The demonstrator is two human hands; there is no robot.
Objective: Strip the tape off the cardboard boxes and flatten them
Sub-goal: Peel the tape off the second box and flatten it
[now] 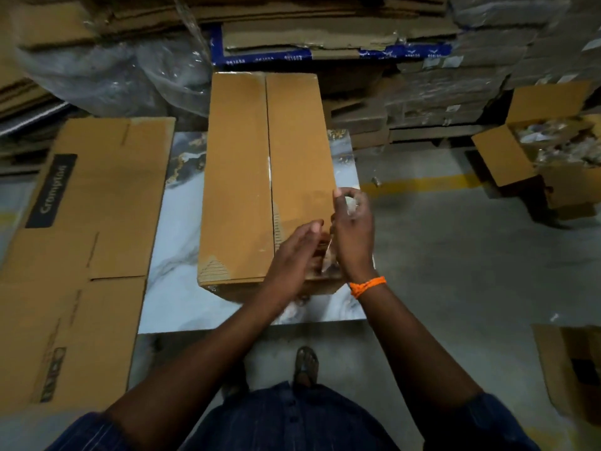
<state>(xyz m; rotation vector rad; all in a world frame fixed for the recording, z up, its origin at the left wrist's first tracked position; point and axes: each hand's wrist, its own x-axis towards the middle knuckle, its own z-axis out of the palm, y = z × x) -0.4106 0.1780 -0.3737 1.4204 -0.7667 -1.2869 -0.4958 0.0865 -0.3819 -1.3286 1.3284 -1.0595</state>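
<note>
At the left of the frame a flattened carton [94, 203] lies with its right edge over the left edge of the marbled table [175, 255]. A strip of bare tabletop shows between that carton and the box [240, 177]. The box stands in the middle of the frame, long side running away from the person. Its top flaps are closed and meet at a centre seam, and its near edge sits back from the table's near edge.

The left hand [296, 249] is flat, fingers straight, over the box's near right corner; whether it touches is unclear. Just right of it, the right hand [353, 232] curls its fingers round a wad of clear tape [351, 203] at the box's right edge.

Right of the table lies bare floor [455, 255]. Beyond it, at the right edge of the frame, stands an open carton [507, 157].
</note>
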